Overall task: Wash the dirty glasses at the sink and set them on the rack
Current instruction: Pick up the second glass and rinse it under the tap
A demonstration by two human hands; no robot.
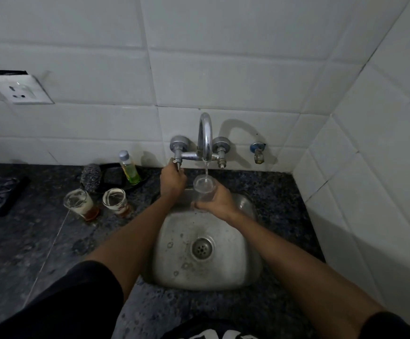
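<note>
Rinsing stage of glass washing, seen from the head camera. The right hand point(217, 200) wraps its fingers around a clear glass point(204, 189), holding it mouth-up over the far part of the sink point(245, 270) so that the thin stream from the spout of the tap point(205, 135) falls straight into the opening; held over the basin, any overflow should drain away rather than wet the bench point(40, 241). The left hand point(172, 179) reaches to the left tap handle point(177, 162) with its fingers curled round it, probably to set the flow while the other hand keeps the glass in place.

Two further glasses, left dirty glass point(80, 204) and right dirty glass point(115, 200), stand upright on the bench to the left of the sink, each with foam on the wall and brown liquid at the bottom; they sit near at hand, apparently awaiting their turn. Behind them, near the wall, are a scrubber point(90, 176) and a bottle of green liquid point(129, 168), likely the cleaning supplies. No rack is visible in this view.
</note>
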